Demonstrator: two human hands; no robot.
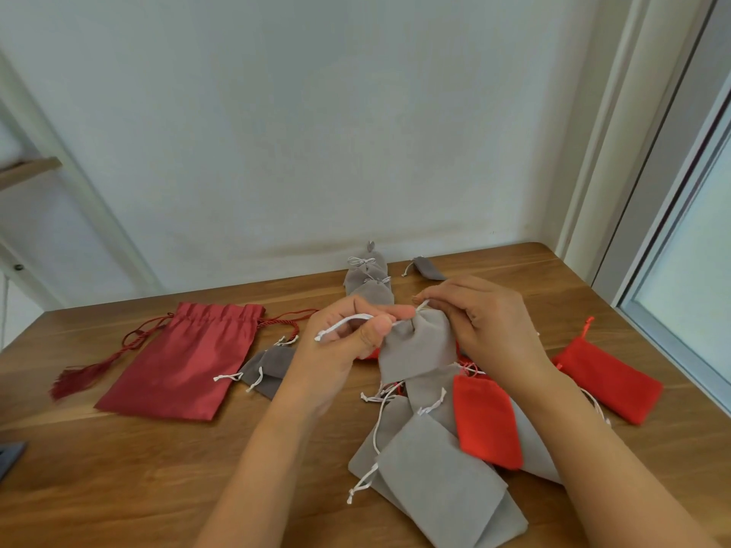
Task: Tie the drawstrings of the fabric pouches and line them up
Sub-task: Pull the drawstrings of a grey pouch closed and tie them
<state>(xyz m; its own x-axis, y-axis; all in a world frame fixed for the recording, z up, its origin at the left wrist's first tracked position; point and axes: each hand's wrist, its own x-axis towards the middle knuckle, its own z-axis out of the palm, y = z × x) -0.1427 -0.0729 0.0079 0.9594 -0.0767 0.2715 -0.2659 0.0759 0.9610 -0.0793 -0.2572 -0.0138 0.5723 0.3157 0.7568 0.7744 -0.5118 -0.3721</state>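
A small grey pouch (417, 348) hangs above the wooden table (158, 468) between both hands, its mouth gathered. My left hand (348, 346) pinches its white drawstring (344, 323), whose loop arcs out to the left. My right hand (482, 322) pinches the cord at the pouch's right top corner. A row of tied grey pouches (370, 278) runs toward the wall behind the hands. Loose grey pouches (439, 480) with white cords lie in a heap under my forearms.
A large dark red pouch (182, 365) with a tasselled cord lies at the left. Two bright red pouches (484, 421) (609, 379) lie at the right. More grey pouches (269, 367) lie near the left hand, one (427, 267) by the wall. A window frame borders the right.
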